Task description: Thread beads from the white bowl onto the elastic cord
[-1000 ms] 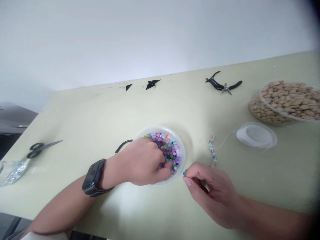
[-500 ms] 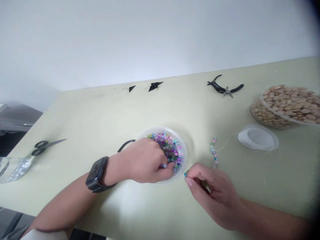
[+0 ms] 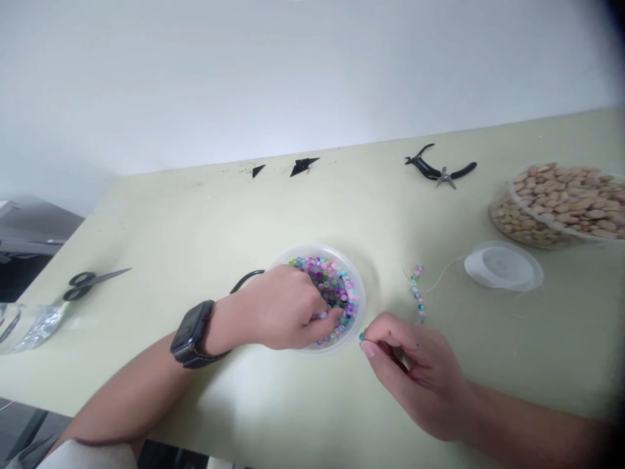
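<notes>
My left hand (image 3: 288, 309), with a black watch on the wrist, reaches into a clear round tub (image 3: 362, 303) of small multicoloured beads (image 3: 344, 286). Its fingers are curled, and a pale bead (image 3: 321, 316) shows between thumb and fingers; the fingertips are partly hidden. Just right of the tub, my right hand (image 3: 415, 371) pinches a beaded string near a blue-green bead (image 3: 362, 337) at thumb and forefinger. Behind that hand, the strung beads (image 3: 417, 293) lie on the table, the part between hidden by the hand. White cord runs toward a translucent spool (image 3: 502, 267).
Black-handled pliers (image 3: 442, 172) lie at the back right, and a tub of pale seeds or nuts (image 3: 576, 202) stands at the right. Scissors (image 3: 92, 281) and a clear bag (image 3: 39, 326) are at the left. Black scraps (image 3: 303, 167) lie near the wall.
The view has shifted very slightly. My left hand has moved a little among the beads in the tub; my right hand keeps its pinch.
</notes>
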{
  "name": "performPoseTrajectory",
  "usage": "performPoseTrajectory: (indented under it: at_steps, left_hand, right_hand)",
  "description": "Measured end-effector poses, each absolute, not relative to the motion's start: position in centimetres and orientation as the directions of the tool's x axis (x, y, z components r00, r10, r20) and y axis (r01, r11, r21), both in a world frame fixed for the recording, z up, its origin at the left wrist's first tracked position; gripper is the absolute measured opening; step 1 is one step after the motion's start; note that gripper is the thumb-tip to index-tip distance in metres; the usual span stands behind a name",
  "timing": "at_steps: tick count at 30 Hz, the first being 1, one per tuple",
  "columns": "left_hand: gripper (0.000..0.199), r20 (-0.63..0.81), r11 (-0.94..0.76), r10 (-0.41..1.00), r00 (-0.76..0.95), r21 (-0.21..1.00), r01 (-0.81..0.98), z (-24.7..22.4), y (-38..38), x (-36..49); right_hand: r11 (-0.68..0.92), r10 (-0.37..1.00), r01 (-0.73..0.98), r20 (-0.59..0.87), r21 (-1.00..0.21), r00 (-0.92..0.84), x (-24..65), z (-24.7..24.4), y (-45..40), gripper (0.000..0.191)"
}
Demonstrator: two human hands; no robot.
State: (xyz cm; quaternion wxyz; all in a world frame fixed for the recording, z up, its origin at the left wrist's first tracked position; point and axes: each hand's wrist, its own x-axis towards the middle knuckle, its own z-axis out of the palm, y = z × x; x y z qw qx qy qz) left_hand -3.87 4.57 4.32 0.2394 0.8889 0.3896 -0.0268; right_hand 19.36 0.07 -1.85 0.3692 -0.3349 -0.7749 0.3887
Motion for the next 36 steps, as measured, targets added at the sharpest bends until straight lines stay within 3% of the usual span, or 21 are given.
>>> performPoseTrajectory:
  at_steps: [23,36]
  left_hand:
    - [0.064,-0.309,-0.569,0.666,0.679,0.380,0.730,4.46,4.64,-3.75]
    - [0.063,-0.272,-0.599,0.668,0.693,0.357,0.717,4.52,4.80,-3.72]
  right_hand:
    - [0.435,0.792,0.180,0.280,-0.882,-0.542,19.58,-2.14,-0.09,0.021]
    - [0.394,0.819,0.196,0.246,-0.898,-0.519,19.53,-2.21,-0.11,0.023]
